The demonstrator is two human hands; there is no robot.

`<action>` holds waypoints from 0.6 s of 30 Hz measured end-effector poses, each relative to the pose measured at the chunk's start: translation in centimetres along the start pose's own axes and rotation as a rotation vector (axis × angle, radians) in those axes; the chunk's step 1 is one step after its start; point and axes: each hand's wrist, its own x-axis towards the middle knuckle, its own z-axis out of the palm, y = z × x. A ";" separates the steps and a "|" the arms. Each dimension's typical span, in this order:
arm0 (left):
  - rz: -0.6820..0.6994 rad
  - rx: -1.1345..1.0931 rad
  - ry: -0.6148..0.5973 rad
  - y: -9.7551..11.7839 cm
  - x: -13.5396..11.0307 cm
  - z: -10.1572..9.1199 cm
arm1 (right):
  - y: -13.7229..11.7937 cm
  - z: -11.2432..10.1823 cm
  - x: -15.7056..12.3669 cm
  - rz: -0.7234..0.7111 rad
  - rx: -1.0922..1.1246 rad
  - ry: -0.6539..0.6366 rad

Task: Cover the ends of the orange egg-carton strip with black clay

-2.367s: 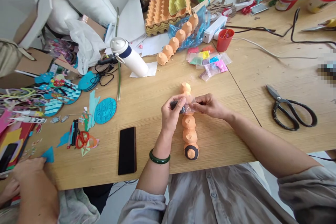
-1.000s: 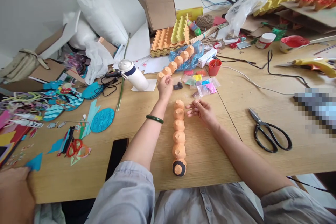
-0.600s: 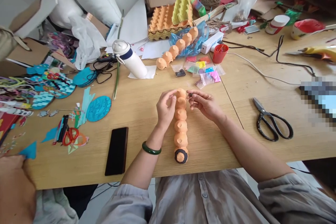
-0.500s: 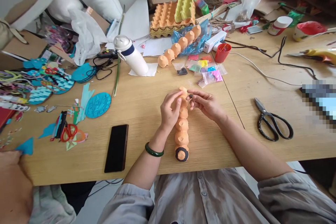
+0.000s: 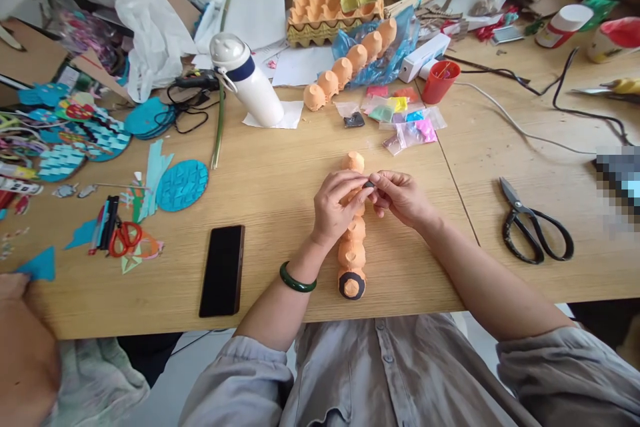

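A strip of orange egg-carton cups (image 5: 355,231) lies lengthwise on the table under my hands, with a black ring around the cup nearest me. Above it, a small black lump of modelling clay (image 5: 369,184) is pinched between the fingertips of both hands. My left hand (image 5: 339,205), with a dark green bangle at the wrist, closes on it from the left, fingers over the strip. From the right, my right hand (image 5: 401,199) holds it between thumb and fingers. The middle cups are partly hidden. Beyond the strip lies a packet of black clay (image 5: 354,120).
Scissors (image 5: 534,223) lie at the right, a phone (image 5: 222,271) at the left. Further back are a white bottle (image 5: 255,83), coloured clay packets (image 5: 410,115), a red cup (image 5: 441,82) and another egg-cup strip (image 5: 343,71). A person's arm (image 5: 31,340) rests at the left edge.
My hands have come together, and my left fingers now also touch the black lump, which only my right hand held before. The view has tilted down slightly.
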 end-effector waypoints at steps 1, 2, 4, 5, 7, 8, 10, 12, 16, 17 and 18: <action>-0.007 0.006 0.011 0.0 0.0 0.0 | 0.0 0.1 0.0 0.006 -0.002 -0.017; -0.012 0.013 0.019 0.1 0.0 -0.1 | 0.0 0.1 -0.1 0.012 -0.002 -0.032; -0.013 0.029 0.029 0.0 -0.1 -0.2 | 0.0 0.1 -0.1 0.028 0.002 -0.051; -0.009 0.031 0.025 0.0 -0.1 -0.2 | -0.1 0.0 -0.1 0.034 0.009 -0.052; -0.004 0.011 0.004 0.0 -0.1 -0.1 | -0.2 0.0 -0.1 0.035 0.028 -0.045; -0.006 -0.010 -0.007 0.1 -0.1 -0.1 | -0.2 0.0 -0.1 0.032 0.034 -0.044; -0.030 -0.058 -0.016 0.2 -0.2 0.0 | -0.3 0.0 -0.1 0.027 0.032 -0.045; -0.056 -0.083 0.004 0.4 -0.2 0.1 | -0.3 0.1 -0.2 0.037 0.029 -0.052; -0.055 -0.063 0.035 0.6 -0.2 0.0 | -0.1 0.1 -0.2 0.076 0.047 -0.084; -0.060 -0.056 0.032 0.6 -0.2 -0.1 | 0.0 0.1 -0.2 0.076 0.048 -0.088; -0.072 -0.053 0.026 0.6 -0.3 -0.1 | 0.0 0.0 -0.2 0.071 0.048 -0.088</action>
